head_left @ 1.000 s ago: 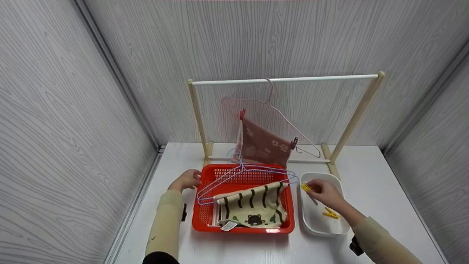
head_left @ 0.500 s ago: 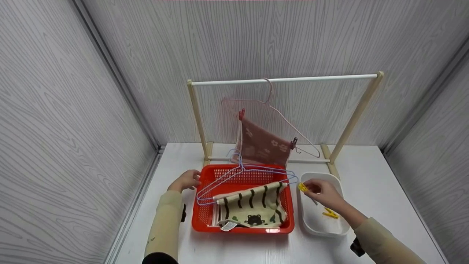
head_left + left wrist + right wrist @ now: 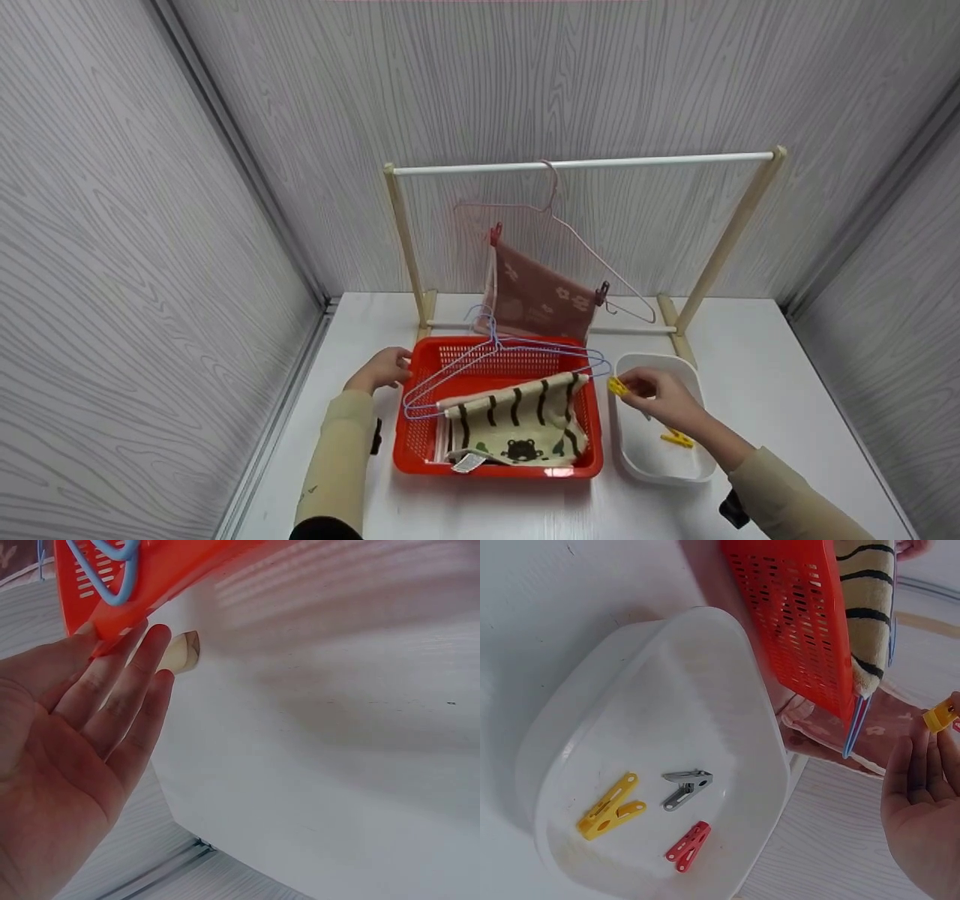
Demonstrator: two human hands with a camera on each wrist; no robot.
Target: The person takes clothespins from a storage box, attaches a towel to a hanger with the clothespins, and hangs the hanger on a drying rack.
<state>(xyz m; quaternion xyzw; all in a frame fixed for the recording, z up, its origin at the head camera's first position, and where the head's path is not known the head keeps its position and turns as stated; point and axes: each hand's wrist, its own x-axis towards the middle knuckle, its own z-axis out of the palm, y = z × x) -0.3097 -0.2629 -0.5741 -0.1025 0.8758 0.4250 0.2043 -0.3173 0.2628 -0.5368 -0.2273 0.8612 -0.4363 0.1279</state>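
Observation:
My left hand (image 3: 384, 368) is at the left rim of a red plastic basket (image 3: 150, 592); in the left wrist view its thumb and forefinger pinch the rim, the other fingers lying loosely below. Over the basket lie blue hangers (image 3: 495, 346), and a cream striped towel (image 3: 517, 424) with a bear print is draped on them. My right hand (image 3: 664, 394) pinches a yellow clothespin (image 3: 617, 386) above the left edge of a white tub (image 3: 652, 690). Inside the tub are a yellow clothespin (image 3: 609, 808), a grey clothespin (image 3: 687, 788) and a red clothespin (image 3: 688, 846).
Behind the basket stands a wooden rack with a white rail (image 3: 660, 160). From it hangs a pink hanger (image 3: 592, 251), with a pink towel (image 3: 544, 296) clipped on by two clothespins. Wood-grain walls (image 3: 142, 285) enclose the white table (image 3: 322, 480).
My right hand has shifted slightly left with the yellow clothespin, toward the basket's right side. The left hand, basket and hangers have stayed in place.

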